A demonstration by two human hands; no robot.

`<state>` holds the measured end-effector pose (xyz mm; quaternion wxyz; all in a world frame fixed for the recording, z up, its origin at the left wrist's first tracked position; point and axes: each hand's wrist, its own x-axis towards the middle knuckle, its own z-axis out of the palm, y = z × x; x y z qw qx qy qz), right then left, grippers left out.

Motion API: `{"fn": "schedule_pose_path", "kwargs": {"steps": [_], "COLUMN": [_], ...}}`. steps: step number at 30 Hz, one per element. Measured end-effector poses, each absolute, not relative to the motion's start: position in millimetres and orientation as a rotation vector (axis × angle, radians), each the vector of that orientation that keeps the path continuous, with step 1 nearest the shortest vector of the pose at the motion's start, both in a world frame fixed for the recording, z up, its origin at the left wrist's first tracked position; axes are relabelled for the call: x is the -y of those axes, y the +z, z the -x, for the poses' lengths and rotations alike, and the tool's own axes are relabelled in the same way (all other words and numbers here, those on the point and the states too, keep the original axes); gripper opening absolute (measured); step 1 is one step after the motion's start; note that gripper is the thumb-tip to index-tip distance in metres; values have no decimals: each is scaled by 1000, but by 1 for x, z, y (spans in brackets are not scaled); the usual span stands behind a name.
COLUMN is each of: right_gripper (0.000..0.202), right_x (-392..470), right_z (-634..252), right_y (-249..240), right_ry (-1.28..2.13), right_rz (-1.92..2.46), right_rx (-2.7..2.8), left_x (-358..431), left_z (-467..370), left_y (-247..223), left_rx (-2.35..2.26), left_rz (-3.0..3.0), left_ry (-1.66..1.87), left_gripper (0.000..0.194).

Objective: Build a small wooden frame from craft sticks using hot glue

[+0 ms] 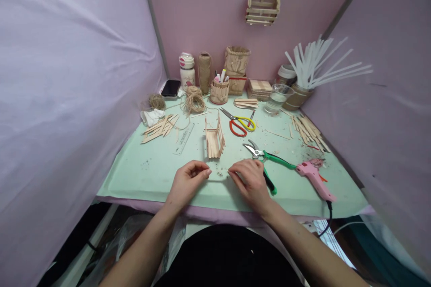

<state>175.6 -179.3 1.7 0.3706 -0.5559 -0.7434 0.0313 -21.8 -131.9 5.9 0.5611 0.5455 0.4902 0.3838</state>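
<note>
Near the front edge of the green-covered table (141, 179), my left hand (192, 180) is closed in a pinch, its fingertips beside small dark crumbs. Across a short gap, my right hand (248, 181) pinches too, with a tiny pale bit showing at its fingertips. What either hand holds is too small to make out. Just beyond them stands a small open frame of wooden sticks (213, 142). Green-handled pruning shears (278, 159) lie partly behind my right hand, blades open. Scissors with red and yellow handles (238, 123) rest farther back.
A pink glue gun (314, 177) with a cord lies at the right. Wooden sticks (160, 129) are piled left, beside a clear ruler (184, 140). Twine (194, 100), a bottle (187, 71), a cup of water (276, 100) and white glue sticks (311, 65) stand along the back.
</note>
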Motion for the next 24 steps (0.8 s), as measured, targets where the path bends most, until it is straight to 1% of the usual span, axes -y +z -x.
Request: {"fn": "schedule_pose_path", "kwargs": {"steps": [8,24], "right_gripper": [9,13], "right_x": [197,209], "right_z": [-181,-190], "right_y": [7,9], "right_ry": [-74,32], "right_rz": [1243,1219], "right_rx": [1872,1847], "left_x": [139,144], "left_z": [16,12], "left_y": [3,0], "left_rx": [-1054,-943], "left_rz": [-1156,-1046], "left_ry": [831,775], "left_gripper": [23,26]}}
